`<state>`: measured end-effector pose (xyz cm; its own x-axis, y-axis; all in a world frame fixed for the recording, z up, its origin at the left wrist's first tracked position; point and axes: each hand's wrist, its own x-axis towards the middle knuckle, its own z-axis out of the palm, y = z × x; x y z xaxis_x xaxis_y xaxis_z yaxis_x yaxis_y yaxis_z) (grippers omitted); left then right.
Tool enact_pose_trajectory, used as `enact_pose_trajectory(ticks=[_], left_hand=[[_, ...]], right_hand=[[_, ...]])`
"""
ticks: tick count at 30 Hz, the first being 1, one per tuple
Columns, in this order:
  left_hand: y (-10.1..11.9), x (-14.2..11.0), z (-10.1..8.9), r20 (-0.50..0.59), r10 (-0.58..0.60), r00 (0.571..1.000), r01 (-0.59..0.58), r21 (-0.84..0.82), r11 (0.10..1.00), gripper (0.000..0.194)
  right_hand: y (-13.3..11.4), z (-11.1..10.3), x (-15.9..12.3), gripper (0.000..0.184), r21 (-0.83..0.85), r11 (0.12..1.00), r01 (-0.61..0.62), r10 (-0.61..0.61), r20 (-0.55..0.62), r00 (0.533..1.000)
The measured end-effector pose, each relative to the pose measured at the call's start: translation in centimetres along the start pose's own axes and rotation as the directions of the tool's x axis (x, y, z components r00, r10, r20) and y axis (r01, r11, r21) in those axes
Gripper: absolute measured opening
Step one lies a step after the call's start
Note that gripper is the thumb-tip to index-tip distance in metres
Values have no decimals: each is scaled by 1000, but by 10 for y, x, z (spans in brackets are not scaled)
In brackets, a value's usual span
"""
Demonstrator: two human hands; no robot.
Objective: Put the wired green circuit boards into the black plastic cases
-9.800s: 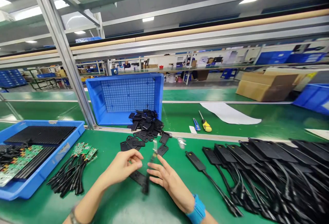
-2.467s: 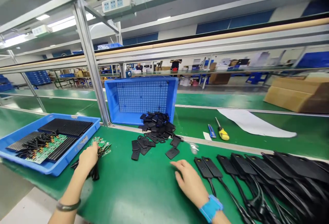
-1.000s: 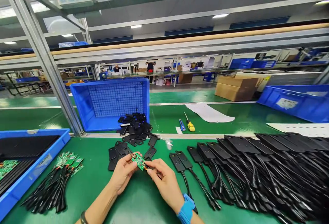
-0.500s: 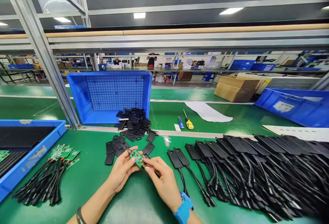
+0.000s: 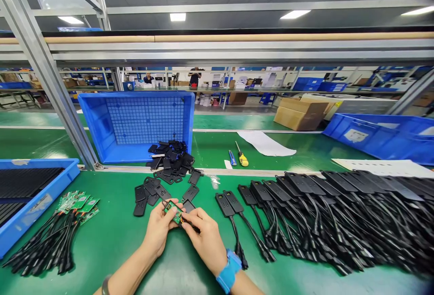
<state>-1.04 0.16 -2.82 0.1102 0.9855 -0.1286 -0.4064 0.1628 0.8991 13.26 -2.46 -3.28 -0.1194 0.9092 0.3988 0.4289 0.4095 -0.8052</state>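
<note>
A small green circuit board (image 5: 173, 213) with a digit display and coloured wires is between my hands, over the green worktop (image 5: 135, 250). Black plastic shows along its edge, like a housing half beneath it. My left hand (image 5: 158, 229) grips its left side, thumb on top. My right hand (image 5: 206, 236) pinches the lower right end, where the wires leave the board; the cable itself is mostly hidden by the fingers. Just beyond my hands lie loose black plastic housings (image 5: 149, 191). To the left is a bundle of boards with black cables (image 5: 61, 236).
A blue crate (image 5: 118, 154) lies on its side, housings spilling out. At right are rows of closed black units with cables (image 5: 305, 204). A blue tray (image 5: 73, 168) borders the left. Behind are a yellow screwdriver (image 5: 242, 159), a blue cutter (image 5: 232, 157), paper (image 5: 267, 143) and a carton (image 5: 298, 114).
The camera view has shifted slightly, so the scene sits a little further left. Both hands keep hold of the board, and more black plastic now shows around its edge.
</note>
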Motion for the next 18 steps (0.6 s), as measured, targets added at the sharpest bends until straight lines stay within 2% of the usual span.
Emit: enact_pose_trajectory(ticks=[4,6,10,12,18], left_hand=[[-1,-1,-1,-35,11,999,-10,14,1000,47],[0,-2,-1,-34,28,999,-27,28,999,46],[4,-5,4,16,58,998,-59,73,996,41],[6,-7,6,32,49,998,-52,88,995,41],[10,0,-4,-53,-37,998,42,108,993,58]], right_hand=[[0,0,1,16,13,994,-108,108,-24,994],[1,-3,2,4,-2,986,-169,169,13,986],[4,-7,6,27,-13,977,-212,212,119,970],[3,-7,7,30,28,973,-228,223,129,966],[5,8,14,26,130,951,-281,280,28,960]])
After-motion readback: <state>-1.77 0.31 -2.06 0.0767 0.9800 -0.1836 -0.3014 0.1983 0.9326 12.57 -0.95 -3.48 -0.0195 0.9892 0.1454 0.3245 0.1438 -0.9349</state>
